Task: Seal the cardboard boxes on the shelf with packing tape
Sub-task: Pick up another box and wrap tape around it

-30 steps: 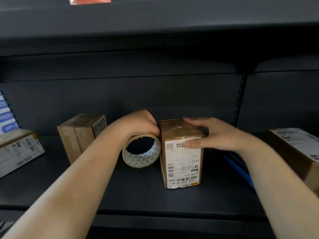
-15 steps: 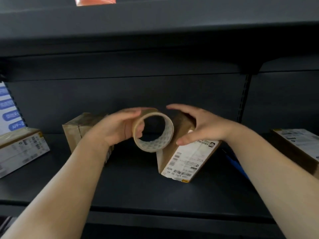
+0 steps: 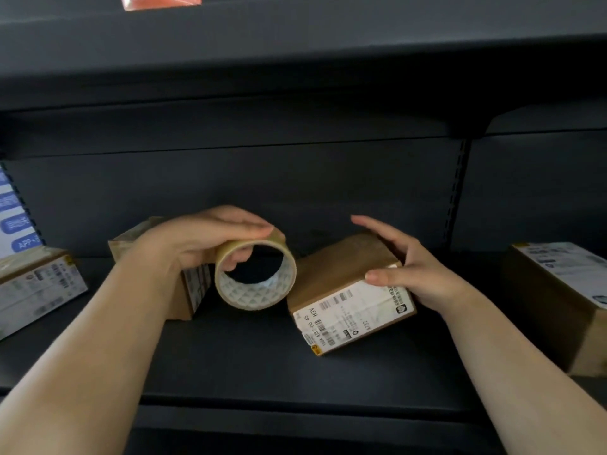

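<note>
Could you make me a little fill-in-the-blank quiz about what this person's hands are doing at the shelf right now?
1. The left hand holds a roll of ____.
2. The right hand rests on a cardboard box that bears a white ____.
3. That box sits on a dark ____.
4. The tape roll is to the ____ of that box.

Missing words: tape; label; shelf; left

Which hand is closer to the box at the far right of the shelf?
Right. The right hand rests on the labelled box, nearer the far-right box; the left hand holds the tape roll farther left.

A stockroom: dark metal shelving [image 3: 295, 366] holding labelled cardboard parcels [image 3: 558, 290].
</note>
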{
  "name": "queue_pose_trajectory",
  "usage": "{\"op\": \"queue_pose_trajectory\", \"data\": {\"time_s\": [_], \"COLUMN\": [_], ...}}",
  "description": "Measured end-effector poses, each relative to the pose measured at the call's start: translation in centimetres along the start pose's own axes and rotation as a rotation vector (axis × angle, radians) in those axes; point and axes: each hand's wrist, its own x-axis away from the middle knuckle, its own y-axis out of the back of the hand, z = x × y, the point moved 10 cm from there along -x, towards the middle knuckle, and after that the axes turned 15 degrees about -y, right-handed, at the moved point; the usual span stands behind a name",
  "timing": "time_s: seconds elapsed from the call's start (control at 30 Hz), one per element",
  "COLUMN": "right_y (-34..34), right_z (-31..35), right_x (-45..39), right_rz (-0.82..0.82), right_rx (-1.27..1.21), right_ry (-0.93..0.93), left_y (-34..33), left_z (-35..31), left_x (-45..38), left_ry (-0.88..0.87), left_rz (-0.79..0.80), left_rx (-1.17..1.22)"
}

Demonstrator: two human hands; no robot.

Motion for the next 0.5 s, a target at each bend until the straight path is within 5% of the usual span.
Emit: {"op": "queue_pose_trajectory", "data": {"time_s": [0.13, 0.3, 0.5], "right_y": [0.3, 1.1, 1.0], "right_z": [-0.7, -2.8, -3.9], "right_x": [0.1, 0.3, 1.0], "right_rz": [0.01, 0.022, 0.074], "right_rx": [-0.011, -0.018, 0.534], "right_ry": [-0.02, -0.115, -0.444], "left_y": [1.0, 0.9, -0.8], "left_z": [0.6, 4.1, 6.7], "left_x": [0.8, 1.0, -0.7], "left_ry": [-0.021, 0.214, 0.328], "left_rz": [-0.013, -0.027, -0.036], "left_rx": [0.118, -0.214, -0.459]}}
